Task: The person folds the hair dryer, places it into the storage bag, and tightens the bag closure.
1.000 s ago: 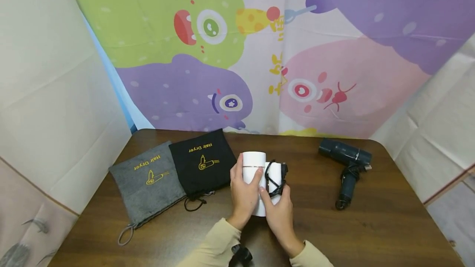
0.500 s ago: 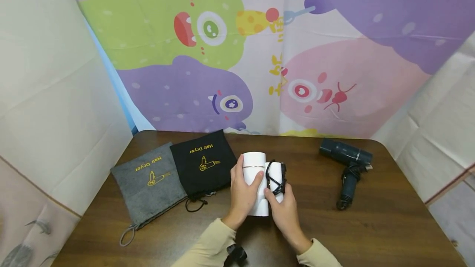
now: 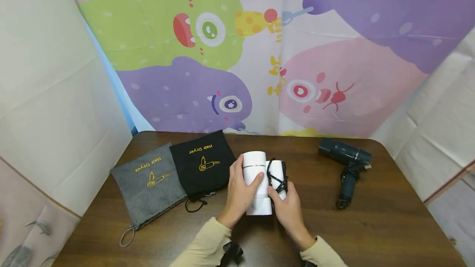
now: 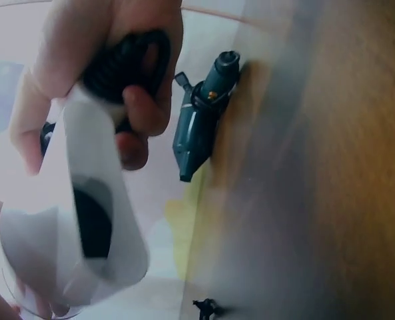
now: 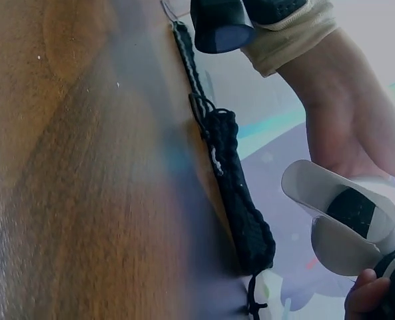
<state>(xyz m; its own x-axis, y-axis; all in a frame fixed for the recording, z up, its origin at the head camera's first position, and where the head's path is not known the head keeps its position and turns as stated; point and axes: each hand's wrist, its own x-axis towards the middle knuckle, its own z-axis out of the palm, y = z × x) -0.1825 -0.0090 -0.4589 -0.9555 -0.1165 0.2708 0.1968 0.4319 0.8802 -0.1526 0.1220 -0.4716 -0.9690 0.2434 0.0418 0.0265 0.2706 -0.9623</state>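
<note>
Both hands hold a white hair dryer [image 3: 254, 174] above the middle of the table in the head view. My left hand [image 3: 238, 190] grips its barrel from the left, thumb across the front. On the right, my right hand [image 3: 290, 207] holds the handle, around which a black cord [image 3: 279, 182] is wound. A white flattened nozzle [image 3: 259, 207] forms the barrel's lower end. Its dark slot faces the camera in the left wrist view, where the nozzle [image 4: 127, 233] looks large, and the right wrist view also shows the slotted nozzle [image 5: 307, 180]. Most fingertips are hidden behind the dryer.
On the left of the brown table [image 3: 178, 234] lie a grey drawstring pouch [image 3: 148, 193] and a black one [image 3: 204, 176], both printed "Hair Dryer". A dark blue hair dryer [image 3: 345, 153], its cord wound on the handle, lies at the right. A patterned curtain [image 3: 259, 114] hangs behind.
The white dryer's lower end has shifted slightly right and its nozzle looks wider, with a seam now showing. My right hand has moved a little right; the left keeps its grip.
</note>
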